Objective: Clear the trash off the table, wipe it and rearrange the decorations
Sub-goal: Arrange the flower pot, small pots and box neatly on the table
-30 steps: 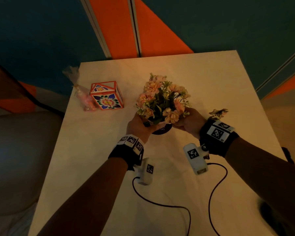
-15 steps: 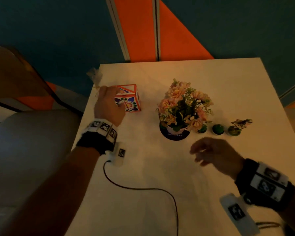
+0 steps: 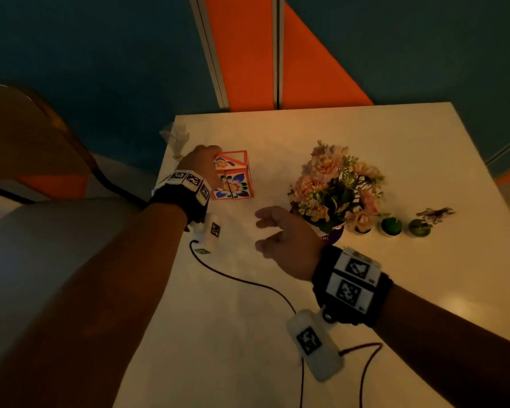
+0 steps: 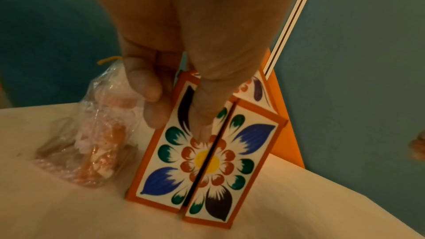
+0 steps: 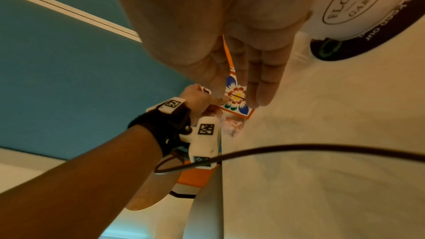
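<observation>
A cube-shaped box point(image 3: 234, 184) painted with a blue and red flower stands near the table's far left corner. My left hand point(image 3: 202, 163) grips it, thumb on the painted front face point(image 4: 207, 161) and fingers down its left side. My right hand point(image 3: 277, 234) hovers open above the table between the box and the flower pot, fingers straight and pointing at the box. A pot of pink artificial flowers point(image 3: 333, 187) stands mid-table on a dark coaster; its white label side point(image 5: 354, 6) shows in the right wrist view. A clear plastic bag point(image 4: 92, 143) of pink pieces lies just left of the box.
Three tiny green pots point(image 3: 390, 226) line up right of the flowers, the last with a small sprig. Black cables point(image 3: 248, 281) trail across the white table point(image 3: 365, 304). A brown chair point(image 3: 27, 136) stands off the left edge, beside a pale cushion.
Both hands let go of the flower pot. The left hand went to the painted box and took hold of it. The right hand drew back, then moved left toward the box.
</observation>
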Motion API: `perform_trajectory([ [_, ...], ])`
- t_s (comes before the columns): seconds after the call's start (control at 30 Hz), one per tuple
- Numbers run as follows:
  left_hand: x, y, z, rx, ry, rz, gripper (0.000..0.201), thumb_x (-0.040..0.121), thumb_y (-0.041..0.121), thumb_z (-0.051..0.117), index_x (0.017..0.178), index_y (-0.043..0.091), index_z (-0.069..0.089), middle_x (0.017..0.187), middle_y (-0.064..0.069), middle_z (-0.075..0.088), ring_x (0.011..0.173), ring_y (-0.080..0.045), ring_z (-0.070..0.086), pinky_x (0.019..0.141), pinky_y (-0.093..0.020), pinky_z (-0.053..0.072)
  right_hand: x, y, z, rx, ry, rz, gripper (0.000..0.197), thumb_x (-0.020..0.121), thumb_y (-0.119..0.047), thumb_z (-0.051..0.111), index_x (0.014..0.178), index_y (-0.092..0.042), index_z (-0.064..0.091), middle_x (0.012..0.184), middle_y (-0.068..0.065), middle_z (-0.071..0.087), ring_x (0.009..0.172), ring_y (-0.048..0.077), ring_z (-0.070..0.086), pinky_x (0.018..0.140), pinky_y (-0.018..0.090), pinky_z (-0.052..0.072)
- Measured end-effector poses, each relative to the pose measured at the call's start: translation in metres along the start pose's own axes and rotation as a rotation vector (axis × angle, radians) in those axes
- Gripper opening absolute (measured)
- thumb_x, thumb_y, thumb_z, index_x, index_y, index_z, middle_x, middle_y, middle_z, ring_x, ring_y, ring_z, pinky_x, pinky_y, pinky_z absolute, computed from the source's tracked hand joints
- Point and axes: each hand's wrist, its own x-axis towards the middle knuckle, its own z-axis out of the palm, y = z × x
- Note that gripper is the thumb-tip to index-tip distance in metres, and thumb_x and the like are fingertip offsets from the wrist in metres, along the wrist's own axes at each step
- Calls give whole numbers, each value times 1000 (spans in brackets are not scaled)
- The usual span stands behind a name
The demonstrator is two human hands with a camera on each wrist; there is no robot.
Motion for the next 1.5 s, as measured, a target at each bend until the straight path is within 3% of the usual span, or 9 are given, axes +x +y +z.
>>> perform_trajectory([
  [0.1,0,-4,0,6,-5,32,80,67,22,84,136,19,44,131,-6,50,117,-26,53,100,-40,44,18,8,9,-70,37,41,61,90,-6,58,143,-18,30,142,3,41,85,23,56,73,32,45],
  [0.2,-9,-11,2,-34,-28,75,69,67,25,84,126,21,51,122,-2,57,109,-24,58,93,-38,48,33,13,18,-127,74,65,77,89,-10,59,150,-24,15,153,2,31,114,28,55,96,36,47],
  [0.37,-42,-22,11,-136,-44,210,54,67,19,84,114,23,58,108,3,61,93,-16,58,81,-28,45,48,12,28,-189,127,34,92,87,-9,59,152,-23,-5,161,2,-1,147,26,17,117,42,29],
  [0.5,-61,-22,26,-212,-38,253,65,64,13,85,122,21,57,114,5,60,95,-9,55,84,-20,41,56,13,28,-201,179,48,94,88,-9,56,150,-32,-10,161,5,-4,145,28,22,113,38,34],
  [0.7,-68,-12,36,-269,-24,277,66,65,10,84,124,20,56,116,6,57,95,-6,52,83,-17,39,48,26,26,-192,306,16,75,94,-11,49,151,-32,5,152,3,28,136,26,36,110,37,37],
  [0.9,-67,6,41,-275,-38,304,67,62,10,85,122,18,57,116,0,59,102,-18,59,91,-30,49,45,31,19,-183,374,20,68,96,-7,44,152,-27,9,155,8,24,141,28,29,114,39,31],
  [1.0,-64,9,43,-268,-27,280,69,62,10,85,124,21,56,113,-1,55,99,-17,58,88,-25,46,45,32,18,-140,358,37,67,98,-4,40,152,-25,6,158,6,17,142,25,25,113,29,25],
  [1.13,-65,8,45,-289,-24,252,69,65,8,83,127,22,55,111,0,52,93,-11,53,83,-20,42,47,32,18,-272,384,43,73,95,-10,43,152,-28,0,157,9,23,140,32,31,113,44,33],
  [1.5,-66,9,46,-262,-15,255,71,66,12,83,129,24,53,116,-1,54,102,-15,56,85,-21,43,46,30,14,-241,324,69,69,98,-9,41,152,-29,2,155,9,27,135,31,37,109,41,36],
])
